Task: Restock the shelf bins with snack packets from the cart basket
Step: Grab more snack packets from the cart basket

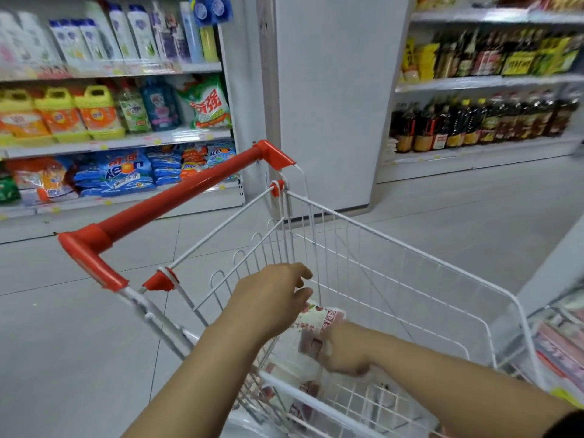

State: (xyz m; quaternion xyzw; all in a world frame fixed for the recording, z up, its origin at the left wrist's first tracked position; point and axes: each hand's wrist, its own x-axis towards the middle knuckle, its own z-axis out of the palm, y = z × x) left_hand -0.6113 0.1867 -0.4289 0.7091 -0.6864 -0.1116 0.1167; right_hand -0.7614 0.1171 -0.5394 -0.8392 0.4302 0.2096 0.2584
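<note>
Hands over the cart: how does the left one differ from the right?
The left hand hangs higher, loosely curled, holding nothing; the right hand is deeper in the cart basket and grips a white-and-red snack packet. Both reach over the basket.

White wire cart basket (pixel 395 242), red handle bar (pixel 177 194) at its near-left end, standing on pale tiled floor (pixel 79 343), white-and-red snack packets (pixel 297 368) lying on the basket bottom at its near end, left shelves (pixel 126 142) bearing detergent jugs (pixel 94 112) and detergent bags (pixel 123 172), right shelves (pixel 474 82) bearing dark bottles (pixel 458 124).
</note>
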